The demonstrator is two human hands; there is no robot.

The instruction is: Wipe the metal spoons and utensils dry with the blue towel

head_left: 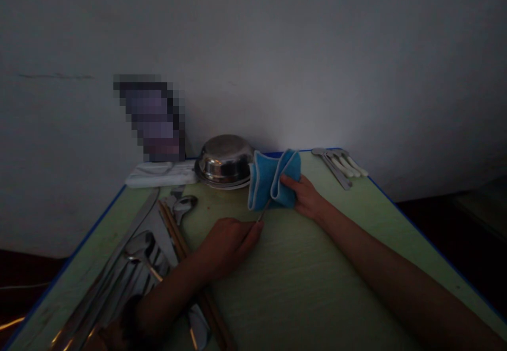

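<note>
My right hand (307, 197) grips a folded blue cloth (264, 178) above the green table top (301, 272). The cloth is wrapped round the far end of a thin metal utensil (263, 214). My left hand (229, 240) pinches the near end of that utensil, knuckles resting on the table. Most of the utensil is hidden by the cloth and by my fingers, so its kind is unclear.
An upturned steel bowl (225, 161) stands behind the cloth by the wall. Several spoons (340, 163) lie at the far right corner. A heap of cutlery (134, 266) and wooden chopsticks (174, 232) cover the left side. A white folded cloth (162, 174) lies at the far left.
</note>
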